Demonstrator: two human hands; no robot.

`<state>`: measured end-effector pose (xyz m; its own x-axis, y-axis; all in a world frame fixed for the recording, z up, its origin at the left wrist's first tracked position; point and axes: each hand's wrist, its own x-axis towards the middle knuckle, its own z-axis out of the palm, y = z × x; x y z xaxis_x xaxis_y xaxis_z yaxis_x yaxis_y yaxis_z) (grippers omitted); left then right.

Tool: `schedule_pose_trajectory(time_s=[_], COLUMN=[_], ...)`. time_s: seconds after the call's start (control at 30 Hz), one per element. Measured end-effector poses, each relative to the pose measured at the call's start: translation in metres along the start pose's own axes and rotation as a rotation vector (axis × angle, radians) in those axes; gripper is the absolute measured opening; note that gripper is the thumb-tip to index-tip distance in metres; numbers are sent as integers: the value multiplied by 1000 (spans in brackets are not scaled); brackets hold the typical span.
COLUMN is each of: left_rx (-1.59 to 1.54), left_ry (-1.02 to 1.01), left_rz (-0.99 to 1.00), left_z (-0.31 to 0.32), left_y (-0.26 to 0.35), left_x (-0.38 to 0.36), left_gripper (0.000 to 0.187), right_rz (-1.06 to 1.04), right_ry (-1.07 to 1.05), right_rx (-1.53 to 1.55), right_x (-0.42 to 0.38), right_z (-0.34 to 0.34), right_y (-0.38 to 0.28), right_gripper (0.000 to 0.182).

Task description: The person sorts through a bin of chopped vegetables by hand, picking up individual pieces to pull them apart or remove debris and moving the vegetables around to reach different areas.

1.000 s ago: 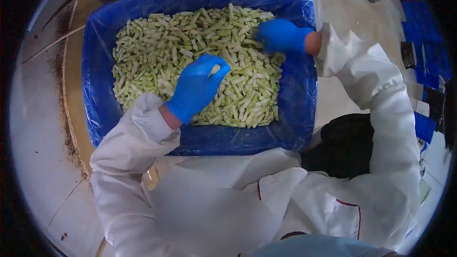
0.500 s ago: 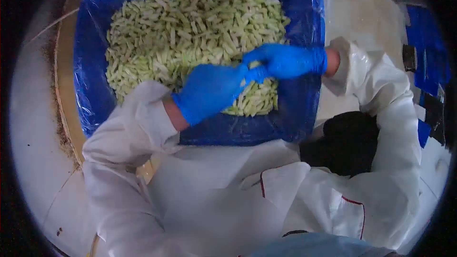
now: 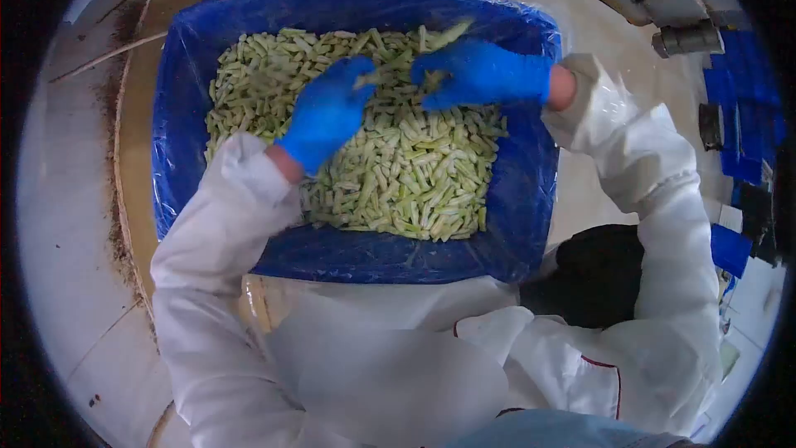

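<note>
A large blue tub (image 3: 381, 261) lined with clear plastic holds a broad heap of pale green cut sticks (image 3: 414, 174). Over the upper middle of the heap, my left hand (image 3: 327, 112), in a blue glove, has its fingers closed around a pale piece at the fingertips. My right hand (image 3: 489, 75), gloved the same way, reaches in from the right with its fingers curled round green pieces. One longer green piece (image 3: 450, 35) juts out above its knuckles. A gap lies between the two hands, with loose sticks beneath.
Tan surface (image 3: 605, 41) borders the tub on the right. A metal cylinder (image 3: 688, 39) and several blue objects (image 3: 746, 108) are at the far right. White tiles (image 3: 66, 224) and a dirt-streaked edge run along the left. A dark object (image 3: 584, 274) sits below the tub's right corner.
My hands were together over the lower right of the heap; they have moved apart and toward the tub's far side. The view has shifted, so the tub appears lower.
</note>
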<state>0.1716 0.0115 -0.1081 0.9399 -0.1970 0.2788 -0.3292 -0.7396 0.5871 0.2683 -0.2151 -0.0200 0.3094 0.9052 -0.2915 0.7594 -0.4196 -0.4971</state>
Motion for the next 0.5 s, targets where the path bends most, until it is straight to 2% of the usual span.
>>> schedule_pose_trajectory(time_s=[0.1, 0.2, 0.3, 0.37, 0.4, 0.43, 0.5], left_rx=[61, 198, 128, -257, -506, -735, -1298], left_ry=[-207, -273, 34, -274, -406, -513, -654], left_rz=[-131, -188, 152, -15, -138, -294, -699], left_z=[15, 37, 43, 42, 35, 29, -1], left_y=[-18, -23, -41, -50, -47, -44, -20], left_x=[28, 35, 23, 20, 18, 16, 4], left_gripper=[28, 28, 28, 27, 27, 27, 27], right_rz=[47, 19, -168, -299, -271, -233, 15], right_ry=[254, 263, 453, 492, 420, 358, 44], right_rx=[-302, -442, -449, -126, 43, 212, 549], right_x=[46, 69, 60, 45, 38, 31, 21], right_z=[46, 73, 73, 73, 66, 59, 42], right_y=[52, 68, 69, 62, 52, 41, 17], right_gripper=[28, 36, 32, 23, 23, 24, 32])
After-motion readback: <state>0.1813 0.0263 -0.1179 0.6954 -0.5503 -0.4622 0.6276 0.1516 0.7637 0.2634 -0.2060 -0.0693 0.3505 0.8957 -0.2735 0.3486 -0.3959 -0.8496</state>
